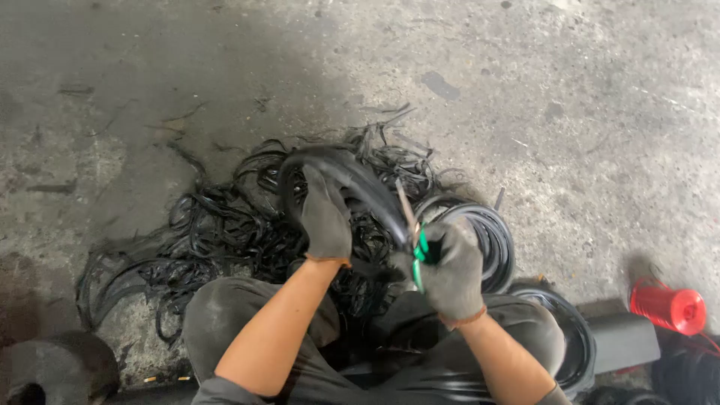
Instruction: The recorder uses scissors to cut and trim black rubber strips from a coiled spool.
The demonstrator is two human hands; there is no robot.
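Many thin black rubber strips already lie heaped on the concrete floor beyond the knees, while the gloved left hand, fingers closed, grips a largely uncut black inner tube and the right hand clasps green-handled scissors at its near edge.

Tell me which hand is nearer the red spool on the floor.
Right. The right hand, holding green-handled scissors, is closer to the red spool; the left hand grips the black rubber tube farther away.
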